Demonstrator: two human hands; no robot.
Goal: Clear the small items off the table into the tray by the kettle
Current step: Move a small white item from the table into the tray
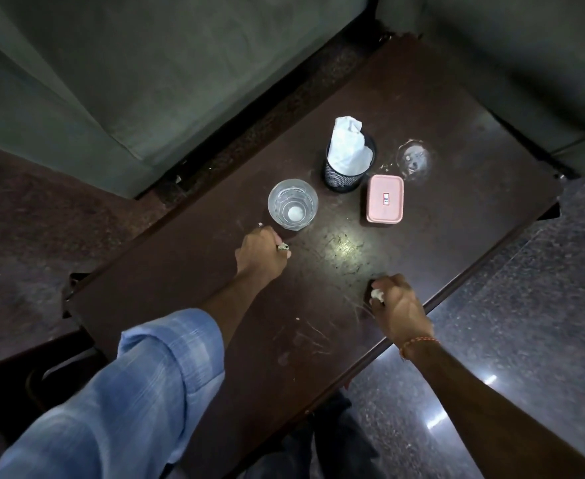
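My left hand [260, 253] rests on the dark brown table [439, 108] just below a clear drinking glass [292, 203]; its fingers are curled and a small metallic object [283, 247] shows at the knuckles. Whether it holds anything else is hidden. My right hand [398, 305] is near the table's right front edge, fingers curled round a small white crumpled piece [376, 294]. A pink lidded box [385, 203] lies right of the glass. No tray or kettle is in view.
A black mesh cup [348, 171] stuffed with white paper [348, 146] stands behind the pink box. A whitish ring-shaped stain [413, 160] marks the table to its right. Grey upholstered seats [111, 81] border the far side. Polished stone floor [526, 288] lies to the right.
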